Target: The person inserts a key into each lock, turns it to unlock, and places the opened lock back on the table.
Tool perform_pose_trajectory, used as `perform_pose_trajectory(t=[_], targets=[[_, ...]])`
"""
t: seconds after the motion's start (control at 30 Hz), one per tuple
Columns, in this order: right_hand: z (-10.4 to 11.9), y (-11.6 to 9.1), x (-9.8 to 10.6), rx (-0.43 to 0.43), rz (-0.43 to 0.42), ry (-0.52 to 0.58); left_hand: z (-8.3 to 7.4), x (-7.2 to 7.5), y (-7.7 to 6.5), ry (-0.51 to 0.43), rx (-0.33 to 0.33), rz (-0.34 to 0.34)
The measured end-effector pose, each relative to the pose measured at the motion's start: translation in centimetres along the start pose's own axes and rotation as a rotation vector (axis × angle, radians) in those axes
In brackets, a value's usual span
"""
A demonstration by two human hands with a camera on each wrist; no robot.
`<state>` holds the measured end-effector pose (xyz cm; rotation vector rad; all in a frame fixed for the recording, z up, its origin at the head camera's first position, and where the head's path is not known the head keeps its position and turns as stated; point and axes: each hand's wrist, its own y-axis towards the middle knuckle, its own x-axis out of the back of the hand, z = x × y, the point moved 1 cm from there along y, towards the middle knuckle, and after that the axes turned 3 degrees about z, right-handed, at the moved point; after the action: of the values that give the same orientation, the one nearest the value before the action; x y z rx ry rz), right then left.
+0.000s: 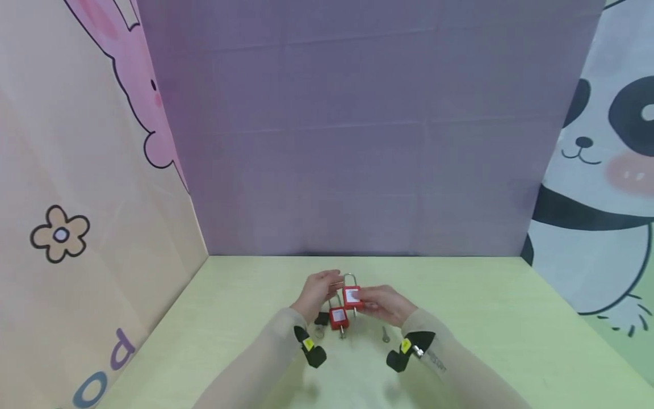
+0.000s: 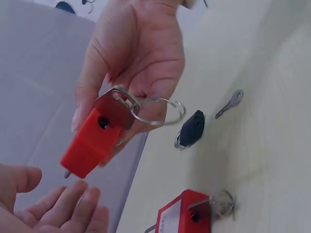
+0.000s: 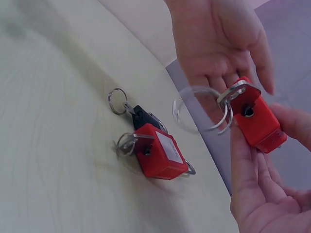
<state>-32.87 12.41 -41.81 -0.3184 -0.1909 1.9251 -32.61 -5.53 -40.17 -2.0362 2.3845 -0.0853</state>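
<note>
The right hand (image 1: 388, 305) pinches one red padlock (image 1: 352, 297) between thumb and fingers, raised over the table (image 1: 460, 341), its dangling key rings (image 3: 214, 109) too blurred to count. The left hand (image 1: 317, 292), fingers loosely extended, grips nothing beside the shackle (image 1: 349, 278); whether they touch, I can't tell. Below lie a second red padlock (image 3: 158, 153), one black ringed piece (image 2: 193, 128) partly hidden behind it in the right wrist view, and one loose key (image 2: 231, 103)

Cannot read the small label (image 1: 350, 295) on the raised padlock (image 2: 90, 145) in the head view. Cannot see the whole left hand (image 2: 51, 214) or lower padlock (image 2: 185, 214), cut off in the left wrist view.
</note>
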Motion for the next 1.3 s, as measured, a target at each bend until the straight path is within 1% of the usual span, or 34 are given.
perform_pose_trajectory(t=[0.03,0.07,0.13,0.17,0.3,0.43,0.53,0.63,0.73,0.97,1.13,1.2,1.3], targets=[[-0.1,0.0,-0.1,0.001,0.012,-0.01,0.2,-0.1,0.1,-0.063,0.038,0.031],[-0.2,-0.1,-0.2,0.002,0.023,-0.013,0.3,-0.3,0.1,-0.099,0.067,0.054],[-0.3,-0.2,-0.5,-0.006,0.032,-0.024,0.7,-0.6,0.2,-0.137,0.095,0.085],[-0.3,-0.2,-0.6,-0.008,0.037,-0.033,0.9,-0.7,0.3,-0.15,0.103,0.088],[-0.4,-0.4,-0.9,-0.007,0.061,-0.052,1.5,-1.1,0.4,-0.157,0.11,0.079],[-0.6,-0.6,-1.1,0.015,0.102,-0.051,1.8,-1.3,0.6,-0.13,0.119,0.051],[-1.0,-0.8,-1.5,0.035,0.138,-0.039,1.8,-1.0,0.7,-0.099,0.118,0.025],[-1.1,-1.1,-2.1,0.054,0.165,-0.033,1.7,-0.4,1.0,-0.079,0.112,0.014],[-1.1,-1.3,-2.4,0.064,0.185,-0.022,1.6,-0.1,1.2,-0.093,0.11,0.016],[-1.1,-1.3,-2.1,0.071,0.201,-0.011,1.5,-0.4,1.0,-0.18,0.15,0.033],[-1.1,-1.3,-2.1,0.072,0.2,-0.016,1.1,-0.6,0.7,-0.243,0.156,0.033],[-1.0,-1.3,-2.2,0.067,0.196,-0.018,0.9,-0.7,0.7,-0.243,0.151,0.032],[-1.0,-1.3,-2.3,0.059,0.195,-0.017,0.8,-0.8,0.7,-0.197,0.14,0.029]])
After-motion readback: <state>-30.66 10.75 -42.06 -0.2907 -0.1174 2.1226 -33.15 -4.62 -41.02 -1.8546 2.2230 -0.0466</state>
